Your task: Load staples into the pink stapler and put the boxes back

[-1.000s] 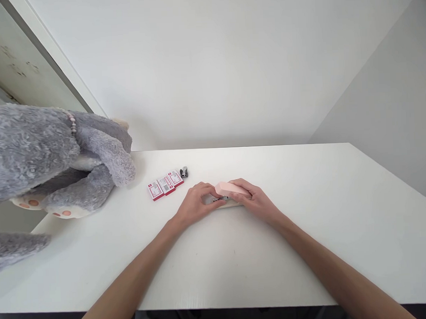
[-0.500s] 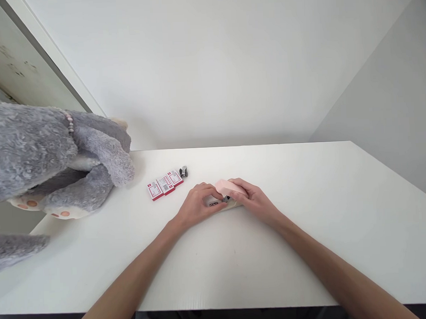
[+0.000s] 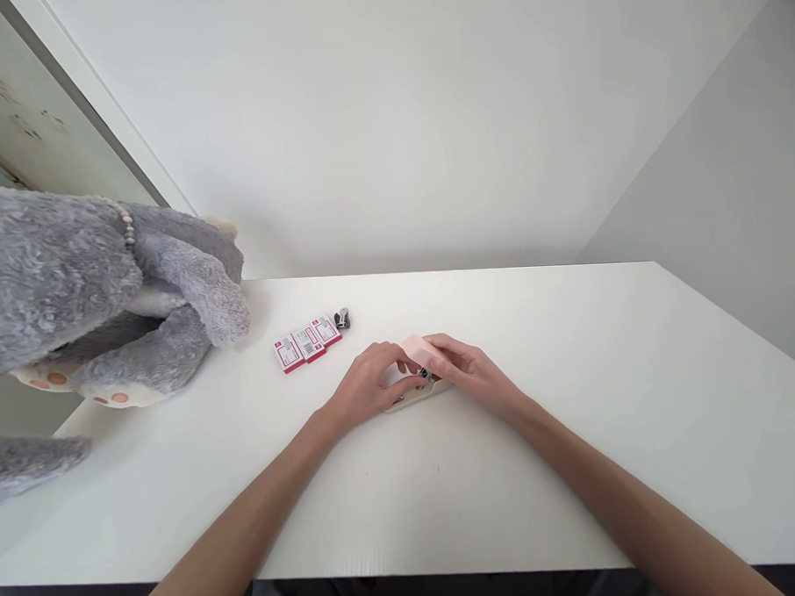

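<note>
Head view: on the desk (image 3: 439, 507), the right hand (image 3: 470, 369) grips the raised lid (image 3: 417, 350); the left hand (image 3: 369, 378) curls at the stapler's open middle, whether pinching anything I cannot tell; the stapler's base (image 3: 412, 402) lies right of and below the boxes (image 3: 307, 343); should the lid slip, it could snap onto fingertips; compared with half a second ago, the base has turned, its end nearest the boxes swinging farther from them.
</note>
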The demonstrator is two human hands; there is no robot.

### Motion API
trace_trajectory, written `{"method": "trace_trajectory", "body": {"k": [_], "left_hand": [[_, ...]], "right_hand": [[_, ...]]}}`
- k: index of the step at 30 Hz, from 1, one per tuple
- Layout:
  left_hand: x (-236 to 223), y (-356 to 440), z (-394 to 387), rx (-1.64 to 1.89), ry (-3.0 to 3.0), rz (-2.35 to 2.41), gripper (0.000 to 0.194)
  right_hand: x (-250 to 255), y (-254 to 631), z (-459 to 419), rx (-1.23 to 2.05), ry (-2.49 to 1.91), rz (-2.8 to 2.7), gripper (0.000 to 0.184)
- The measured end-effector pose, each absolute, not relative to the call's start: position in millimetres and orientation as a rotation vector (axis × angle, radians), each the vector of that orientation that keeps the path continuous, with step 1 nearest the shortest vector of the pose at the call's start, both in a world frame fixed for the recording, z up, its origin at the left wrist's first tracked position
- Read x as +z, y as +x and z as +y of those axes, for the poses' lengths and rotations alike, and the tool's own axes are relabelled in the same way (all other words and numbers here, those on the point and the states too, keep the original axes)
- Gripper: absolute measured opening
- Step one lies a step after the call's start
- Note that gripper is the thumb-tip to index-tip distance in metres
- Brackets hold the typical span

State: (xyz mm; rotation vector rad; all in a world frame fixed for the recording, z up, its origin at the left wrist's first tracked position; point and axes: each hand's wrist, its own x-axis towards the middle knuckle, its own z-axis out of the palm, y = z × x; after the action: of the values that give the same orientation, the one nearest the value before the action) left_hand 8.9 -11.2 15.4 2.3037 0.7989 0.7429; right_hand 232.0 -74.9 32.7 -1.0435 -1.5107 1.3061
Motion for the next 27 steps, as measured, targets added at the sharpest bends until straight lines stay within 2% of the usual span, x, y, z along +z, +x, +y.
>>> {"method": "trace_trajectory", "body": {"k": [7,13,27], "left_hand": [[16.3,9.8,-12.8,0.794,2.504,0.675,0.013],[16.6,10.8,-15.8,0.805,2.572,0.638,0.023],[16.5,13.3,-17.9,0.777,2.587,0.692,0.017]], "right_hand": [[28.8,233.9,-73.6,1.337,-1.045,-1.491,0.040],[25.9,235.3,-72.3,1.342,-1.036,-1.468,0.041],[30.7,234.9,-74.0,1.352,-1.068,-1.480,0.041]]}}
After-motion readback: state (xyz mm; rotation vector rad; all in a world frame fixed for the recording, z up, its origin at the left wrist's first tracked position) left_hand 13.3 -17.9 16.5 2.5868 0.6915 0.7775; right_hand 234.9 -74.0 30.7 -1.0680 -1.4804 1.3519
